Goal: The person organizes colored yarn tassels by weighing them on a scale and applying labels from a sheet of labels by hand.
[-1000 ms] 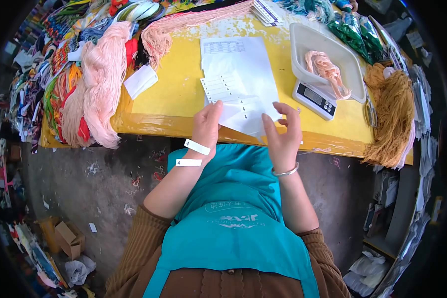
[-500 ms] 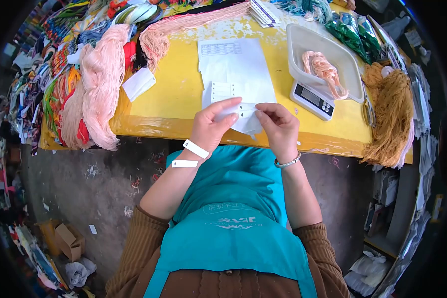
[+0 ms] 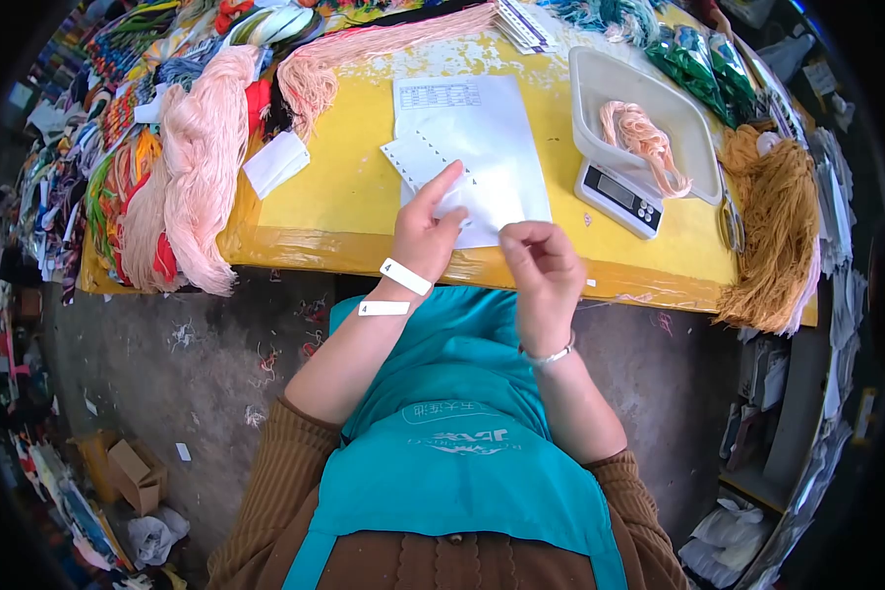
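My left hand [image 3: 425, 236] holds a small white sheet of number labels [image 3: 415, 157] between thumb and index finger, tilted over the table's front part. Two white stickers marked 4 are stuck on my left wrist, one the upper sticker [image 3: 404, 276], the other the lower sticker [image 3: 383, 309]. Just right of the label sheet, my right hand [image 3: 544, 270] is closed in a pinch, with a bracelet [image 3: 551, 354] at its wrist. Whatever sits at its fingertips is blurred and too small to name. Beneath the sheet lies a larger white paper [image 3: 506, 128] with a printed table.
A kitchen scale [image 3: 619, 197] carries a clear plastic tub [image 3: 693, 128] with peach thread [image 3: 644, 143] inside. Brown thread [image 3: 772, 226] and scissors [image 3: 731, 221] lie on the right. Pink skeins [image 3: 206, 167] and a folded white paper [image 3: 276, 164] lie on the yellow table [image 3: 354, 197] at left.
The label sheet has tilted and shifted left in my left hand. My right hand has drawn slightly down toward me, apart from the sheet.
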Action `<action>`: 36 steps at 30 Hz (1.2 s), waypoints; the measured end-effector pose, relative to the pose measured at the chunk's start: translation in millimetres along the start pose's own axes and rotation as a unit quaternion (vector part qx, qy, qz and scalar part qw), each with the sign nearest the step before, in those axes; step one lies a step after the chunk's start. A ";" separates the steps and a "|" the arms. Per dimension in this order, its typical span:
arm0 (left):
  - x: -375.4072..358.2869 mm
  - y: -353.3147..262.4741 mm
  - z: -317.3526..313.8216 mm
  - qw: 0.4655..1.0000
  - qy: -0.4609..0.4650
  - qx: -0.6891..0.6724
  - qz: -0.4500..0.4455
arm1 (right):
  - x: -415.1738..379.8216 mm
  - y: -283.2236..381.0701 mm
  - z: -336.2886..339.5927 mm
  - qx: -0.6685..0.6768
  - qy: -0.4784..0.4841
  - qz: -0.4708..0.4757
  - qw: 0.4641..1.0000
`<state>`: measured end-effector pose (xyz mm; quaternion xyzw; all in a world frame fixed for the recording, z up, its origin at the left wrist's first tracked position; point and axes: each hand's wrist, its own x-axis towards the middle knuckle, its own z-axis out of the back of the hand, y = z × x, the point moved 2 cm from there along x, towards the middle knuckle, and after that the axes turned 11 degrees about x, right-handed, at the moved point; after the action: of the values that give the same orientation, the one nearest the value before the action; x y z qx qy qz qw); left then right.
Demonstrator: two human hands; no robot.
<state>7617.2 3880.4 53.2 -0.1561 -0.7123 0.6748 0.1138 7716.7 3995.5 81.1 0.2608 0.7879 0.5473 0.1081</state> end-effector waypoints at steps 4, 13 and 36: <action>23.7 19.6 -1.3 0.999 0.013 0.019 -0.038 | -37.6 12.2 -36.1 0.110 0.096 -0.129 0.981; 27.4 5.1 -10.4 0.997 -0.041 -0.042 0.046 | -50.5 -6.4 -53.7 -0.282 0.188 0.178 0.924; -26.3 -4.1 -8.6 0.999 0.017 0.035 -0.019 | 23.5 -3.6 23.5 -0.290 0.012 0.262 0.920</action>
<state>7644.5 3878.4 59.1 -0.1499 -0.6893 0.6940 0.1444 7706.6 4025.9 71.6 0.4091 0.4994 0.7634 0.0224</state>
